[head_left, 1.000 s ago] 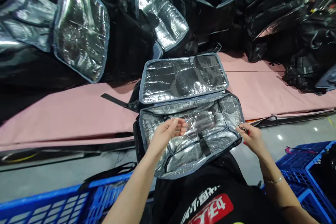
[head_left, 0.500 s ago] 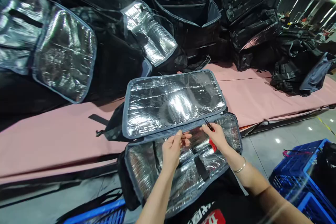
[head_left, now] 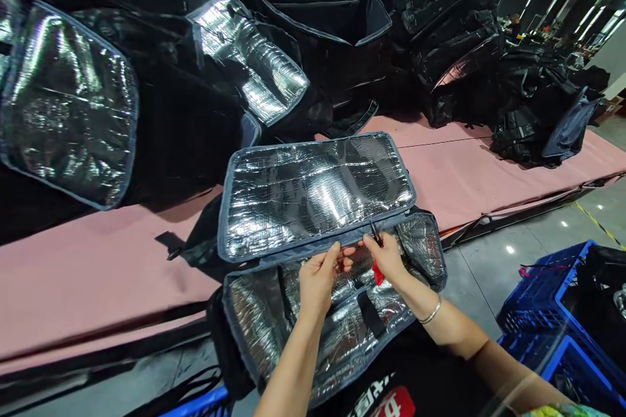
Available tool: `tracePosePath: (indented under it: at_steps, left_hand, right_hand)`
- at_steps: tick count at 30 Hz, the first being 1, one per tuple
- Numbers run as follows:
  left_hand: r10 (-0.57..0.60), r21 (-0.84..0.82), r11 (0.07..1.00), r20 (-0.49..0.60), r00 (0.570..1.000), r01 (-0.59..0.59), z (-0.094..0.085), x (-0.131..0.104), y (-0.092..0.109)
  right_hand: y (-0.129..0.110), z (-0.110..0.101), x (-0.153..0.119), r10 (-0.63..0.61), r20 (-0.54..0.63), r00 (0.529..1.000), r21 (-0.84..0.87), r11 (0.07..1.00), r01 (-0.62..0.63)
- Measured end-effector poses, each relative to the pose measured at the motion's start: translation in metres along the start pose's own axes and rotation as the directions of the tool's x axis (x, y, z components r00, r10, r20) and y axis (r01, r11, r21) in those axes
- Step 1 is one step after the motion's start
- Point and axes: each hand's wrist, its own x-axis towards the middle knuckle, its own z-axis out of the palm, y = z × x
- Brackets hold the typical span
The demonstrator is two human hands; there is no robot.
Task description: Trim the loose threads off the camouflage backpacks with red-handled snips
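Note:
An insulated bag [head_left: 435, 244] with silver foil lining lies with its lid [head_left: 317, 192] folded back, grey binding along the edges. My left hand [head_left: 317, 277] pinches thumb and forefinger together at the grey hinge seam between lid and body, its other fingers loosely curled. Close by on the right, my right hand [head_left: 386, 257] is closed round a small pair of thread snips [head_left: 375, 234], dark blades pointing up toward the lid and a red part showing under the palm. The right fingertips are also near the seam; whether they pinch the fabric is unclear.
Black bags with foil linings [head_left: 73, 104] are heaped along the back of the pink-covered table [head_left: 88, 267]. More black bags [head_left: 533, 117] lie at the right. Blue crates [head_left: 538, 293] stand on the floor at lower right, and another blue crate [head_left: 200, 401] shows at lower left.
My right hand with the snips has shifted left along the seam, closer to my left hand. The left hand keeps its pinch. The whole view has swung slightly to the right.

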Motion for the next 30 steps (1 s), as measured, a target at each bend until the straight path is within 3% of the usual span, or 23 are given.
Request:
tracePosePath:
  at_steps: [3,6,11,19,25,30]
  left_hand:
    - [0.028,0.016,0.999,-0.028,0.999,-0.028,-0.001,-0.001,-0.003]
    - [0.055,0.034,0.998,-0.042,0.998,-0.054,-0.001,-0.004,-0.007]
    - [0.089,0.048,0.995,-0.050,0.995,-0.086,0.001,-0.006,-0.013]
    - [0.110,0.072,0.992,-0.062,0.992,-0.106,0.001,-0.008,-0.015]
    - [0.117,0.090,0.990,-0.055,0.992,-0.112,0.002,-0.008,-0.016]
    - [0.119,0.084,0.990,-0.084,0.989,-0.112,0.002,-0.007,-0.018]
  right_hand:
    - [-0.007,-0.009,-0.012,-0.071,0.034,0.997,-0.168,0.983,0.076]
    - [-0.018,-0.022,-0.027,-0.152,0.092,0.984,-0.393,0.902,0.176]
    - [-0.035,-0.033,-0.039,-0.186,0.122,0.975,-0.524,0.822,0.223]
    - [-0.034,-0.037,-0.034,-0.201,0.147,0.968,-0.523,0.815,0.249]
    - [-0.015,-0.039,-0.034,-0.174,-0.081,0.981,-0.385,0.914,0.130]
    - [-0.001,-0.032,-0.039,-0.221,-0.108,0.969,-0.404,0.901,0.160]
